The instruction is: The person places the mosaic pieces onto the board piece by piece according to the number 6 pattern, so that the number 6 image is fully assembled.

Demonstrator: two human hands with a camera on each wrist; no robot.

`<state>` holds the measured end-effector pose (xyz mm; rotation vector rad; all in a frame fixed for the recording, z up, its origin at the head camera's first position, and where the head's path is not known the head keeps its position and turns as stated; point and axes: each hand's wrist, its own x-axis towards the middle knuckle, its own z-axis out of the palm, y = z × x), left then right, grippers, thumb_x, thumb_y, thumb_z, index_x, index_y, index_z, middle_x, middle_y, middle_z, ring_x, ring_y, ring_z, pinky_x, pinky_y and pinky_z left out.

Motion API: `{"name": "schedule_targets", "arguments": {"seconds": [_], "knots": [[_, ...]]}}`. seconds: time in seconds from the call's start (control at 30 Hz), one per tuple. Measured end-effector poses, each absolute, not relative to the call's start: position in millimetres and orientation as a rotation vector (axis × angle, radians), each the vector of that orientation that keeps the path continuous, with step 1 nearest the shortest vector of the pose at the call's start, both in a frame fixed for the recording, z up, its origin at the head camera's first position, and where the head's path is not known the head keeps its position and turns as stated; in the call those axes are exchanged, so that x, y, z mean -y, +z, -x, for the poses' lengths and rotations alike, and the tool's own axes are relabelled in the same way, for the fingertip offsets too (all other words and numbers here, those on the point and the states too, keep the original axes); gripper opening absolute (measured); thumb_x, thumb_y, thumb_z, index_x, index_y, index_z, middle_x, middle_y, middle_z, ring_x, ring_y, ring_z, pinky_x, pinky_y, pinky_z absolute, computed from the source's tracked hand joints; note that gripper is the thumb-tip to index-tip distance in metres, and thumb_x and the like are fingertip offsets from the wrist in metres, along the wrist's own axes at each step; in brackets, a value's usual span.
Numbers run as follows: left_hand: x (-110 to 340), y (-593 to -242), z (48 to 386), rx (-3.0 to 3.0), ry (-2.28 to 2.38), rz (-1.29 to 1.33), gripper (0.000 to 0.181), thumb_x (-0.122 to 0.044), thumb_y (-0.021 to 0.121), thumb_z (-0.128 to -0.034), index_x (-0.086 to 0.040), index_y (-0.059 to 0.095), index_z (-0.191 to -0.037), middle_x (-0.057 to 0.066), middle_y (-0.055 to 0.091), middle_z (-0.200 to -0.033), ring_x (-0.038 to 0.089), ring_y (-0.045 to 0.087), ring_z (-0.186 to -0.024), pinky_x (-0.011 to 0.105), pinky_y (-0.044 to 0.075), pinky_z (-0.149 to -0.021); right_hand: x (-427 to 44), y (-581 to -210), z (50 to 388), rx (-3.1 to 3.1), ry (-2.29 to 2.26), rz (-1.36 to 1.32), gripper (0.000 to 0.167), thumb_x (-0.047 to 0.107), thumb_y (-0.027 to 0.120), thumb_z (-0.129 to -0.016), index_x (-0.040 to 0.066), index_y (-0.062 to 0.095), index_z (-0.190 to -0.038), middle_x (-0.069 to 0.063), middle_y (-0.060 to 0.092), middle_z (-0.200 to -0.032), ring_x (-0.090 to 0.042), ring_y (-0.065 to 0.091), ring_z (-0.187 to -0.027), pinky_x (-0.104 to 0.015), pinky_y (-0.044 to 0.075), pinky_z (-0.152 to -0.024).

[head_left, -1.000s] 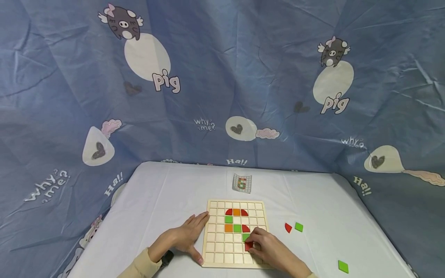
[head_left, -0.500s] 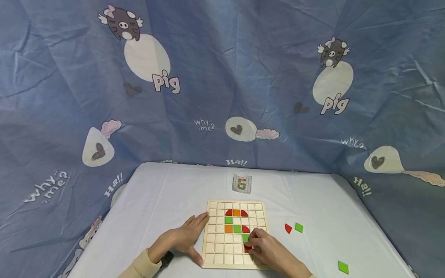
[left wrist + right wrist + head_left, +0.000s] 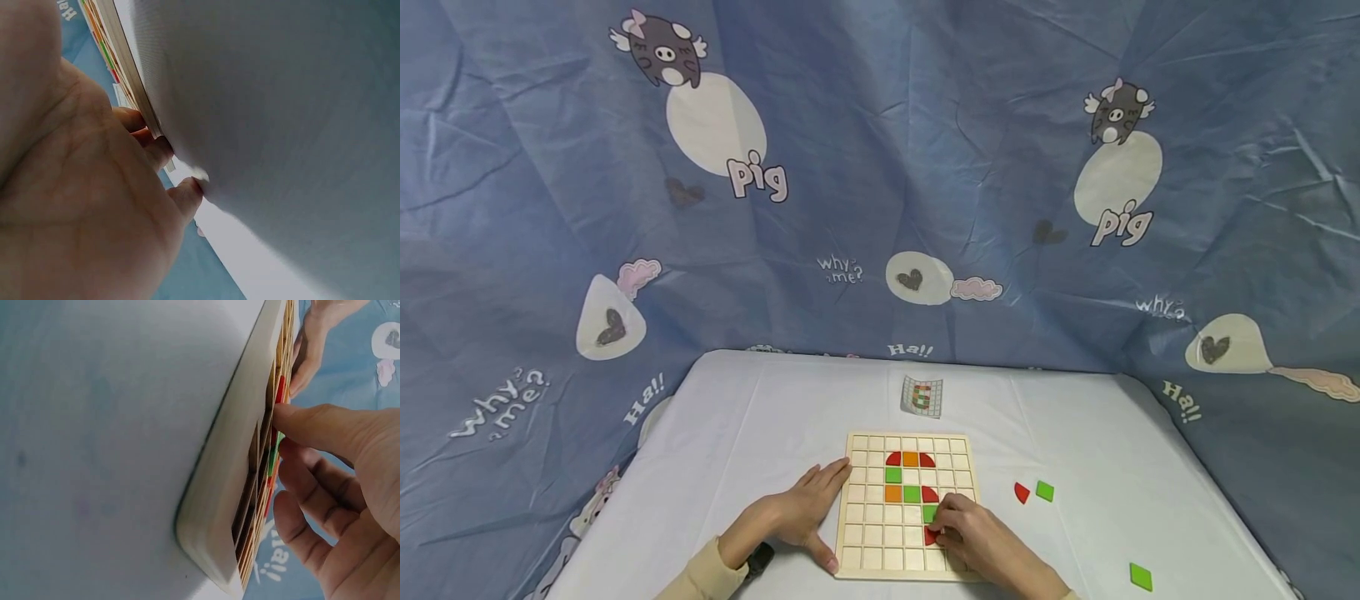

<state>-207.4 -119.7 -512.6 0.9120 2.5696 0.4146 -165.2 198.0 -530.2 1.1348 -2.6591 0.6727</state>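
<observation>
A pale wooden grid board (image 3: 891, 575) lies on the white table. My left hand (image 3: 808, 512) has its fingers stretched along the board's left edge, with the thumb at the lower left corner; the left wrist view shows fingertips touching the side. Over the lower right cells, my right hand (image 3: 977, 533) pinches a red quarter-circle tile (image 3: 929, 536) between thumb and fingers, partly hidden by them. Just above it sits a green square tile (image 3: 929, 513). Further tiles in the grid include an orange square (image 3: 893, 493), a green square (image 3: 893, 475) and a red quarter-circle (image 3: 927, 460).
Behind the board lies a small pattern card (image 3: 922, 397) with a coloured figure on a grid. Right of the board are a loose red quarter-circle tile (image 3: 1022, 492) and a green square (image 3: 1045, 491). Another green square (image 3: 1141, 577) is nearer the front right. A blue printed cloth (image 3: 865, 208) hangs behind.
My right fingers have shifted and turned the red tile slightly at the same cell, moving a little to the left. My left hand stays put on the board's edge.
</observation>
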Motion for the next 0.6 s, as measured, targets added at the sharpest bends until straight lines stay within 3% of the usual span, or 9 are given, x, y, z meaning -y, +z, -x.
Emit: {"name": "schedule_targets", "arguments": {"seconds": [0.6], "knots": [[119.8,-511.8,207.0,-2.563,0.423,-0.913,0.139,-0.063,0.083,-0.0564,0.003,0.007,-0.153,0.019,0.006,-0.161,0.03,0.009,-0.15,0.05,0.01,-0.122,-205.8,-531.3,166.5,2.707,0.803,-1.078,0.011,0.009,0.074,-0.084,0.013,0.071,-0.094,0.007,0.064,-0.093,0.0,0.059,-0.083,-0.015,0.053,-0.07]]}}
